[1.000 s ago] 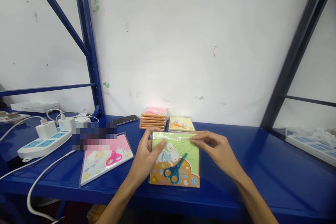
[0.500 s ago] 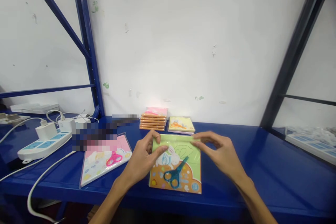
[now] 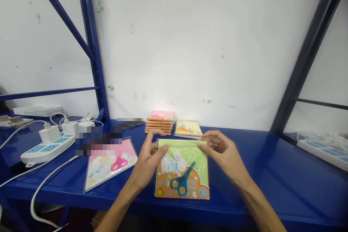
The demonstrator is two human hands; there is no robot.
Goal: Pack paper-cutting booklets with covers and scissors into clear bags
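Left hand [image 3: 146,159] and right hand [image 3: 225,156] pinch the packet [image 3: 178,167] near its top corners. Likely light and slippery, it suits an edge grip.

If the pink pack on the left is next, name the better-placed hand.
Probably the left hand: it is nearer the pink pack; the right hand is across the green pack.

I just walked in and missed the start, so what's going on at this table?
A person's bare left hand and bare right hand hold a square, plastic-wrapped green-and-brown rabbit packet near its two top corners. Dark blue-green scissors show on its front. To the left lies a plastic-wrapped pink-and-white packet with pink scissors; farther back are a stack of orange-edged packets and a flat yellow packet.
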